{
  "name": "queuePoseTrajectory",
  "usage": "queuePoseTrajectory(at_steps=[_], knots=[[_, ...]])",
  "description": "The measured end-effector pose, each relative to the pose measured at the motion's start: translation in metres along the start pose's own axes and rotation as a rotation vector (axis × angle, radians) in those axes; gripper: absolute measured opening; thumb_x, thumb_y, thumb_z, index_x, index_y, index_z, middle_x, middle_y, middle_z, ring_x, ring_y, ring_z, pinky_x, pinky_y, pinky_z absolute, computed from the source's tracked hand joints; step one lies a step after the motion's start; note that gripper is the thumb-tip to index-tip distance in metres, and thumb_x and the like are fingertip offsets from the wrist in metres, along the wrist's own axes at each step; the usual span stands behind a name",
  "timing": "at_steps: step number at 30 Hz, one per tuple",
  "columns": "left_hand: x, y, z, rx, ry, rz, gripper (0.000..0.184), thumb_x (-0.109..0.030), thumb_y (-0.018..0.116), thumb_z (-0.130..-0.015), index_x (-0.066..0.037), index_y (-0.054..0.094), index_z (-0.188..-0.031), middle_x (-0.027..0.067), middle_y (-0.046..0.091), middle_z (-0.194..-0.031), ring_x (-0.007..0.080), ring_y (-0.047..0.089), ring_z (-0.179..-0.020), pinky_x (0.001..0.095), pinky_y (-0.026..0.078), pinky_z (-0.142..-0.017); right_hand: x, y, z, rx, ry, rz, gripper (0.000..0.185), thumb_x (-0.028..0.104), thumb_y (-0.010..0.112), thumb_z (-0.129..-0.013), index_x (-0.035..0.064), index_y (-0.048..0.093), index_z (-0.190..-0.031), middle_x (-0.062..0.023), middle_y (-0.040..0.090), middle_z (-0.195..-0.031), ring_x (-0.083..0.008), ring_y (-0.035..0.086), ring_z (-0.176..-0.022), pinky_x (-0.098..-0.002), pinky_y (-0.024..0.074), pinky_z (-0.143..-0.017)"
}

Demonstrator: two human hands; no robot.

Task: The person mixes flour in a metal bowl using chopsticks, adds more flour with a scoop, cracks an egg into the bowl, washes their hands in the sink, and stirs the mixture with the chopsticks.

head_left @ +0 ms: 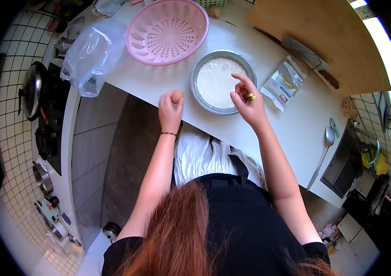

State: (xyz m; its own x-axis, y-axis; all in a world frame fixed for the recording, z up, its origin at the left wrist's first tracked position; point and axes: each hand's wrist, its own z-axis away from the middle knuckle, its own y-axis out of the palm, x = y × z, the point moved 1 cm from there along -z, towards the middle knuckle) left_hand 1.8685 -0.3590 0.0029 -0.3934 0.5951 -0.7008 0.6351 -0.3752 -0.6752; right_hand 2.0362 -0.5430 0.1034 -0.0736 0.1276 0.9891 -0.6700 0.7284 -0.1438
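Observation:
My left hand (171, 112) is closed around a brown egg (177, 96) near the counter's front edge, left of a round metal basin (195, 94). Inside the basin lies a white, lumpy, floury mixture (214, 80). Over the basin's right rim is my right hand (250, 103), its index finger stretched out and the thumb bent. Its other fingers are curled round a pair of chopsticks (250, 96), seen almost end-on with yellow ends. Where the chopsticks' other ends are, the hand hides. To the right lies an opened foil packet (283, 83).
A pink plastic colander (167, 31) and a clear plastic bag (92, 57) lie to the left on the counter (232, 126). A cleaver (306, 53) and a wooden board (329, 41) are at the back right. A long ladle (326, 140) lies beside the sink (342, 170).

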Motion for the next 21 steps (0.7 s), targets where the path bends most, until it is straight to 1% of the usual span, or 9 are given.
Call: queuePoseTrajectory(at_steps=[1, 2, 6, 9, 10, 13, 14, 17, 21], knots=[[0.015, 0.011, 0.005, 0.054, 0.062, -0.101, 0.033, -0.016, 0.067, -0.078, -0.002, 0.054, -0.104, 0.0127, 0.055, -0.097, 0.0281, 0.054, -0.085, 0.0361, 0.046, -0.075, 0.0, 0.001, 0.0, -0.002, -0.008, 0.019, 0.043, 0.007, 0.062, -0.076, 0.0055, 0.052, -0.118, -0.0001, 0.044, -0.074, -0.0067, 0.037, -0.06, -0.0188, 0.0348, -0.055], [0.009, 0.009, 0.005, 0.041, 0.029, -0.061, 0.033, -0.017, 0.066, -0.078, -0.002, 0.054, -0.104, 0.0136, 0.055, -0.098, 0.0304, 0.054, -0.088, 0.0385, 0.045, -0.078, 0.0, 0.002, 0.001, -0.007, -0.02, 0.039, 0.042, 0.006, 0.061, -0.076, 0.0051, 0.052, -0.117, -0.0001, 0.044, -0.073, -0.0067, 0.037, -0.06, -0.0188, 0.0344, -0.054], [-0.011, -0.005, 0.0, -0.002, -0.052, -0.004, 0.033, -0.017, 0.066, -0.078, -0.001, 0.054, -0.104, 0.0138, 0.056, -0.097, 0.032, 0.054, -0.089, 0.0386, 0.045, -0.079, 0.004, 0.001, -0.002, -0.024, -0.025, 0.049, 0.04, 0.005, 0.06, -0.077, 0.0044, 0.053, -0.116, 0.0, 0.044, -0.073, -0.0066, 0.037, -0.06, -0.0189, 0.0338, -0.054], [0.011, 0.004, 0.005, 0.063, -0.01, -0.083, 0.035, -0.016, 0.067, -0.077, -0.001, 0.054, -0.105, 0.0134, 0.055, -0.096, 0.0315, 0.054, -0.089, 0.0385, 0.045, -0.08, -0.002, 0.003, -0.004, -0.014, -0.01, 0.007, 0.037, 0.004, 0.06, -0.077, 0.0042, 0.054, -0.113, -0.0007, 0.044, -0.073, -0.0067, 0.037, -0.06, -0.0193, 0.0343, -0.053], [0.016, 0.005, 0.004, 0.051, 0.053, -0.139, 0.037, -0.017, 0.068, -0.077, 0.001, 0.053, -0.105, 0.0127, 0.057, -0.096, 0.0265, 0.057, -0.085, 0.035, 0.048, -0.076, -0.001, 0.004, -0.008, -0.01, -0.031, 0.03, 0.036, 0.004, 0.06, -0.077, 0.0042, 0.055, -0.112, -0.001, 0.045, -0.073, -0.0068, 0.037, -0.059, -0.0195, 0.0345, -0.053], [-0.003, -0.001, -0.01, 0.019, -0.279, 0.311, 0.036, -0.019, 0.068, -0.081, 0.003, 0.052, -0.105, 0.012, 0.06, -0.094, 0.0193, 0.06, -0.08, 0.0302, 0.049, -0.07, -0.004, 0.004, -0.005, -0.01, -0.042, 0.088, 0.034, 0.004, 0.06, -0.077, 0.0044, 0.057, -0.11, -0.002, 0.046, -0.074, -0.0072, 0.037, -0.057, -0.0204, 0.0352, -0.052], [-0.017, -0.003, -0.017, -0.037, -0.294, 0.545, 0.035, -0.023, 0.064, -0.085, 0.004, 0.051, -0.103, 0.0119, 0.061, -0.093, 0.0136, 0.06, -0.076, 0.0257, 0.05, -0.066, -0.006, 0.003, -0.006, -0.005, -0.033, 0.093, 0.034, 0.004, 0.06, -0.077, 0.0048, 0.057, -0.11, -0.0024, 0.047, -0.074, -0.0073, 0.037, -0.057, -0.0206, 0.0356, -0.052], [-0.059, -0.016, -0.044, 0.143, -0.459, 0.846, 0.033, -0.026, 0.061, -0.088, 0.003, 0.05, -0.102, 0.0118, 0.061, -0.091, 0.0134, 0.06, -0.076, 0.0248, 0.05, -0.067, -0.004, 0.0, -0.009, 0.028, -0.028, 0.118, 0.036, 0.005, 0.061, -0.076, 0.0068, 0.058, -0.111, -0.0028, 0.049, -0.077, -0.0077, 0.037, -0.055, -0.0212, 0.0369, -0.053], [-0.096, -0.007, -0.068, 0.443, -0.479, 0.958, 0.035, -0.031, 0.059, -0.088, 0.0, 0.051, -0.101, 0.0111, 0.062, -0.085, 0.0137, 0.06, -0.071, 0.0236, 0.049, -0.065, 0.009, -0.002, -0.015, 0.056, -0.046, 0.175, 0.043, 0.007, 0.063, -0.074, 0.0108, 0.057, -0.117, -0.0025, 0.05, -0.081, -0.0078, 0.037, -0.053, -0.0218, 0.0384, -0.053]])
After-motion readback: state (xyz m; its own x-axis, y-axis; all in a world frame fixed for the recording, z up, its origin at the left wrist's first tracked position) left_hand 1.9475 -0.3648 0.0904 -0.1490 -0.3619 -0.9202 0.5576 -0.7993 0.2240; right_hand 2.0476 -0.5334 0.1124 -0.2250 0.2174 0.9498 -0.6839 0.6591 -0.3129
